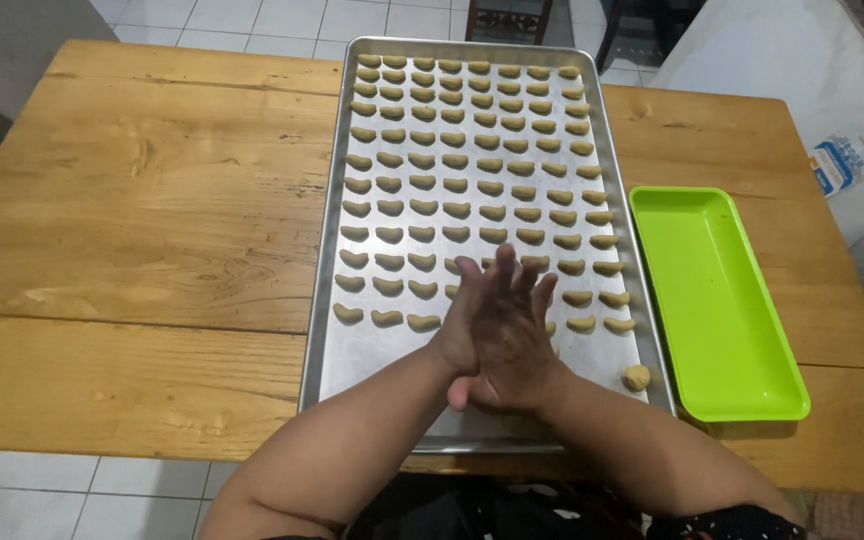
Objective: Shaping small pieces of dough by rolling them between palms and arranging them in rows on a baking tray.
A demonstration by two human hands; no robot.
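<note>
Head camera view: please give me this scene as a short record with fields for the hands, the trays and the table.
hands: left hand and right hand pressed palm to palm above the metal tray; anything between them is hidden
metal tray: rows of crescent dough pieces, near end partly bare
dough ball: alone at the tray's near right corner
green tray: empty, right of the metal tray
table: wooden

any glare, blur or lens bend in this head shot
Head view: soft, even light with a dull sheen on the bare metal of the baking tray, no harsh glare; the pressed-together left hand and right hand look slightly smeared; the wooden table edges bow a little from the wide lens; a faint shadow lies beside the green tray.
</note>
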